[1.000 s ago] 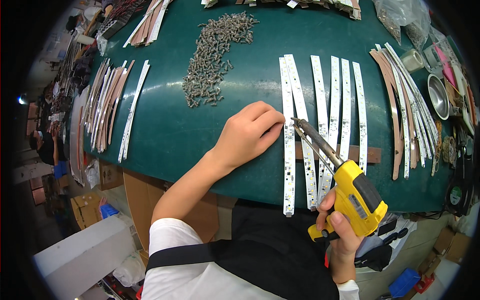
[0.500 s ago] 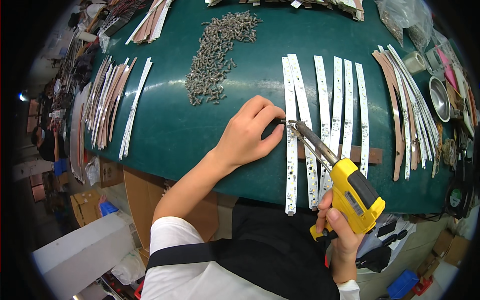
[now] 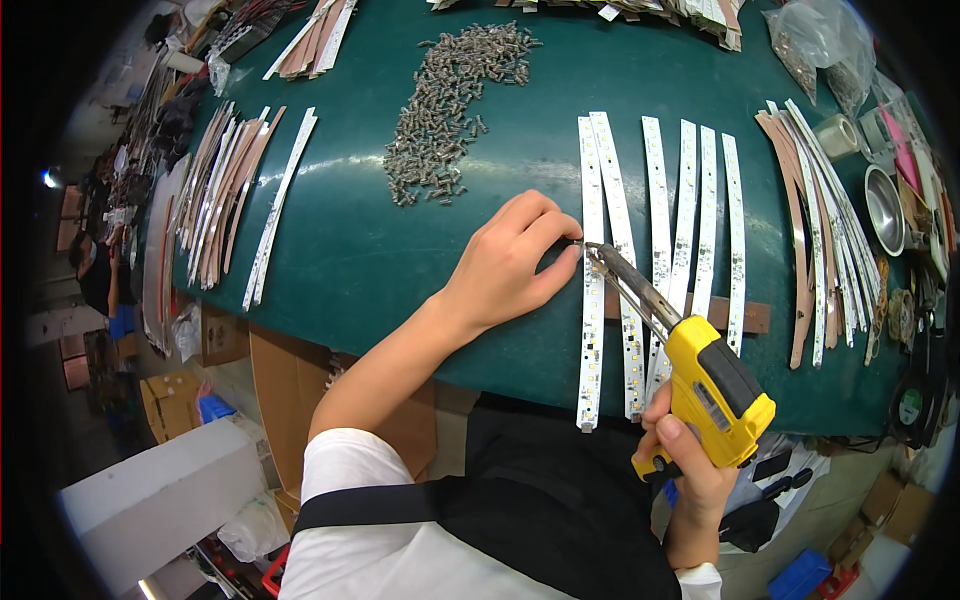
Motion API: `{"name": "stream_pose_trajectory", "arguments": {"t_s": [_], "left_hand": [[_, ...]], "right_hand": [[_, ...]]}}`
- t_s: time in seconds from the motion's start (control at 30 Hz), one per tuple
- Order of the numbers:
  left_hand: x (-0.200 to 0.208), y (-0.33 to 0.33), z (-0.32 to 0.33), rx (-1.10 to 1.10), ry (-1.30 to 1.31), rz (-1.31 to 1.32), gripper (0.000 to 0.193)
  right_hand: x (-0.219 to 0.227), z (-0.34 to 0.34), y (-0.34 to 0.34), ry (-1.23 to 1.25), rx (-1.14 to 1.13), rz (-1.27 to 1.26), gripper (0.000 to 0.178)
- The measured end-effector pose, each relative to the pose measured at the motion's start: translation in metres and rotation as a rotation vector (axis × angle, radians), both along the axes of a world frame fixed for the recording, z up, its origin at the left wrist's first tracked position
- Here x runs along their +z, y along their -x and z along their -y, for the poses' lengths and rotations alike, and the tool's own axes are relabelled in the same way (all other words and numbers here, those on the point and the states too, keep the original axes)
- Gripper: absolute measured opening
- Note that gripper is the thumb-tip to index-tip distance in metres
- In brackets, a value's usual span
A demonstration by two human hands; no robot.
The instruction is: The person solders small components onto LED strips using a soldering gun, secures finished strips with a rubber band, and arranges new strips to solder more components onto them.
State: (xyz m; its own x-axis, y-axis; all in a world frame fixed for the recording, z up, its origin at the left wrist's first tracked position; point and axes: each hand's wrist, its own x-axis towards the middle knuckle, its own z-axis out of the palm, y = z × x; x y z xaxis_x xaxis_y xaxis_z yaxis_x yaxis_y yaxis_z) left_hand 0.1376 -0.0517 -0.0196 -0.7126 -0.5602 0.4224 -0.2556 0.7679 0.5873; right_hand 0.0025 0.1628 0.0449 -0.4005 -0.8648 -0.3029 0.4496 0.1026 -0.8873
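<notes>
The left grip arches palm-down, thumb and forefinger at the nearest of six strips to its right; from here I can't tell whether it pinches anything. The right grip clasps one gun, tip just beside the left.

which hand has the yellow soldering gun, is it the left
No, the right hand is wrapped around the yellow soldering gun.

At the right, a metal bowl sits near a pale roll, a blue bin near cardboard boxes.
</notes>
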Motion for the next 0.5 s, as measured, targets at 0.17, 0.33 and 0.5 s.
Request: {"name": "stream_pose_trajectory", "arguments": {"t_s": [0.17, 0.33, 0.5], "left_hand": [[0.000, 0.001, 0.000, 0.001, 0.008, -0.009, 0.015], [0.000, 0.002, -0.001, 0.001, -0.049, -0.020, 0.014], [0.001, -0.003, 0.000, 0.004, -0.019, -0.025, 0.016]], "right_hand": [[-0.002, -0.005, 0.007, -0.044, 0.090, 0.004, 0.047], [0.019, -0.006, 0.007, 0.046, -0.129, -0.078, 0.047], [0.054, -0.035, 0.057, 0.015, -0.179, -0.630, 0.046]]}}
